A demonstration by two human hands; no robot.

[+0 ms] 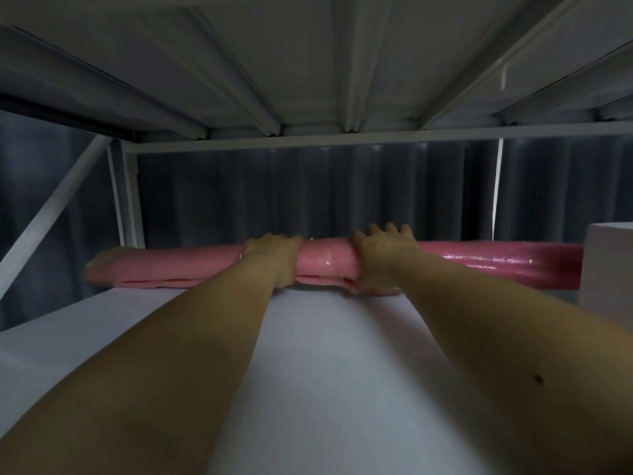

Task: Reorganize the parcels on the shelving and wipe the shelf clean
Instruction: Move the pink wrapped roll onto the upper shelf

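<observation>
A long pink parcel [329,264], wrapped in glossy plastic, lies crosswise along the back edge of the white shelf [322,354]. Both my arms reach straight in over the shelf. My left hand [272,257] grips the roll left of its middle, fingers curled over the top. My right hand [383,257] holds it just right of the middle, fingers draped over the far side and the thumb low at the front. The parcel's right end runs up to a white box.
A white box [606,262] stands at the right edge of the shelf. The ribbed underside of the shelf above [308,70] hangs low overhead. White uprights and a diagonal brace [51,214] frame the left side. A dark corrugated wall [308,190] closes the back.
</observation>
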